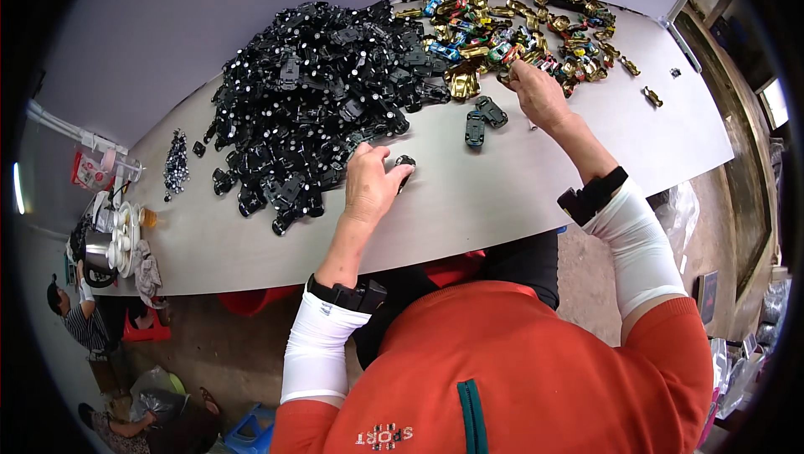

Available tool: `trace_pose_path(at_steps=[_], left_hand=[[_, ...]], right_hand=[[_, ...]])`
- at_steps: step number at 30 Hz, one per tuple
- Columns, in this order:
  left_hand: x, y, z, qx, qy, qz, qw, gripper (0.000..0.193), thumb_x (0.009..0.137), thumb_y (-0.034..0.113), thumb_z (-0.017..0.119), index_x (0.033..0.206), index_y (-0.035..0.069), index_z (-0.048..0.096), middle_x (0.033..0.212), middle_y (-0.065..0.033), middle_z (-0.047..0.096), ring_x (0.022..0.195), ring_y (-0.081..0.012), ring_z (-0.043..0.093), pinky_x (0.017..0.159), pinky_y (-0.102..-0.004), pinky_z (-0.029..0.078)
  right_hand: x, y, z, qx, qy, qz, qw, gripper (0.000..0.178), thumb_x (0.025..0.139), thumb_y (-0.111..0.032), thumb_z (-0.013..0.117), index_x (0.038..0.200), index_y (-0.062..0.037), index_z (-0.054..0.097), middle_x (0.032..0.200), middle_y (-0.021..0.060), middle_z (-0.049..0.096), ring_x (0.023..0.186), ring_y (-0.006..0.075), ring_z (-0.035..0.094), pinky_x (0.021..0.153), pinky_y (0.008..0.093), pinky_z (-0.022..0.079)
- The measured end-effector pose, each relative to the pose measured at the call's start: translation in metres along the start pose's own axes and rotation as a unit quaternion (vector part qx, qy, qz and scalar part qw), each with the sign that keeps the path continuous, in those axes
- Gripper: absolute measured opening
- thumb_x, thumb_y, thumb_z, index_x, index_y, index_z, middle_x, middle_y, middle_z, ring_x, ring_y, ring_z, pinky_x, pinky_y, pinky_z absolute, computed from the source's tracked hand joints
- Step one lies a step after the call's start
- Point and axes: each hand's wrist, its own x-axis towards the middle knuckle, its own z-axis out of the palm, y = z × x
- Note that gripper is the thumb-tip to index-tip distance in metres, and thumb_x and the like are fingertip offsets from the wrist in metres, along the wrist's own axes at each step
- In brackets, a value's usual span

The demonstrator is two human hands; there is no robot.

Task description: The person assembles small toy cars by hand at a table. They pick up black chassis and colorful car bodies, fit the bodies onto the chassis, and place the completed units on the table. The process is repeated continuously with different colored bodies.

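Note:
My left hand [373, 186] is at the near edge of a big heap of black toy car chassis [310, 77]. Its thumb and fingers are closed on one small black toy car chassis [405, 166]. At the front of a spread of shiny toy car bodies [481, 31], mostly gold with some blue, red and green, is my right hand [540, 98]. Its fingertips pinch a gold toy car body [505, 80], partly hidden by them. Two dark toy cars [475, 129] lie underside up on the table between my hands. A larger gold car body [463, 83] sits behind them.
The pale table [360, 249] has a small pile of silvery parts [177, 165] at left. Beyond are a tray of cups [126, 240] and a metal kettle [98, 257]. Two other people are at lower left, near a blue stool [251, 429]. Loose gold bodies [652, 96] lie right.

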Motion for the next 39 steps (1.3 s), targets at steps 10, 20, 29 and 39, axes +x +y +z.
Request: trace_pose_path(at_steps=[10, 20, 29, 39], left_hand=[[-0.015, -0.018, -0.004, -0.478, -0.170, -0.129, 0.852, 0.033, 0.077, 0.008, 0.071, 0.108, 0.001, 0.061, 0.089, -0.0052, 0.063, 0.062, -0.0049, 0.053, 0.043, -0.0175, 0.036], [-0.039, -0.036, -0.015, -0.750, -0.230, -0.131, 0.606, 0.040, 0.082, 0.009, 0.066, 0.118, -0.001, 0.053, 0.096, -0.0133, 0.064, 0.063, -0.0039, 0.055, 0.042, -0.0141, 0.035], [-0.039, -0.033, -0.016, -0.791, -0.223, -0.055, 0.568, 0.032, 0.081, 0.005, 0.066, 0.111, 0.002, 0.057, 0.105, -0.0149, 0.061, 0.081, -0.0137, 0.061, 0.055, -0.0203, 0.050], [-0.038, -0.019, -0.018, -0.750, -0.147, -0.063, 0.642, 0.032, 0.079, 0.007, 0.069, 0.108, 0.003, 0.058, 0.100, -0.0124, 0.062, 0.081, -0.0135, 0.061, 0.060, -0.0212, 0.051]], right_hand=[[-0.047, -0.077, 0.033, 0.248, -0.358, 0.033, 0.900, 0.010, 0.078, -0.010, 0.061, 0.079, 0.0002, 0.060, 0.074, 0.0149, 0.061, 0.074, 0.0262, 0.059, 0.066, 0.0373, 0.046], [-0.064, -0.101, 0.005, 0.109, -0.223, -0.128, 0.960, 0.025, 0.070, -0.006, 0.071, 0.093, -0.0005, 0.064, 0.088, 0.0144, 0.055, 0.085, 0.0337, 0.057, 0.074, 0.0402, 0.047], [-0.067, -0.124, 0.003, 0.352, -0.166, 0.012, 0.921, 0.016, 0.078, -0.005, 0.065, 0.092, 0.0038, 0.062, 0.081, 0.0112, 0.059, 0.064, 0.0184, 0.060, 0.057, 0.0286, 0.049], [-0.080, -0.162, 0.003, 0.571, -0.156, 0.101, 0.800, 0.017, 0.084, -0.003, 0.061, 0.094, 0.0057, 0.051, 0.074, 0.0105, 0.062, 0.063, 0.0122, 0.062, 0.045, 0.0231, 0.051]])
